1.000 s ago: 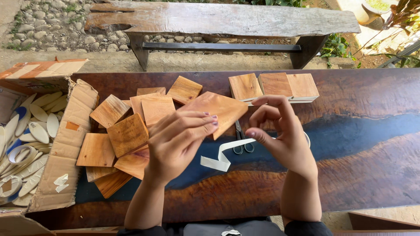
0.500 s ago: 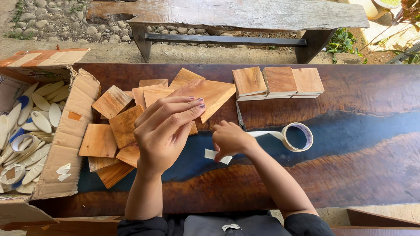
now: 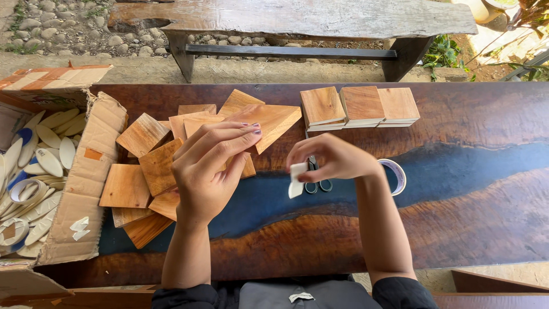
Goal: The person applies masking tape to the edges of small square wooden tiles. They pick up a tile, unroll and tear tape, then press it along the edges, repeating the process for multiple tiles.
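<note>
Hands: two; your left hand (image 3: 209, 171) holds its grip pinched on a wooden tile (image 3: 269, 123) lifted over the loose pile (image 3: 146, 171).
Right hand (image 3: 331, 157): grip pinching one white tape strip (image 3: 297, 178) above the desk (image 3: 486, 189).
Stacks: three tile stacks (image 3: 360, 107) in a row.
Tape roll (image 3: 394, 174): one, beside your wrist.
Scissors (image 3: 317, 182): one pair.
Carton (image 3: 68, 189): open brown cardboard box, left, holding pale oval pieces.

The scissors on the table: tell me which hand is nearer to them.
Right. The right hand is directly over the scissors, its fingers pinching a white tape strip. The left hand holds a wooden square farther left.
</note>
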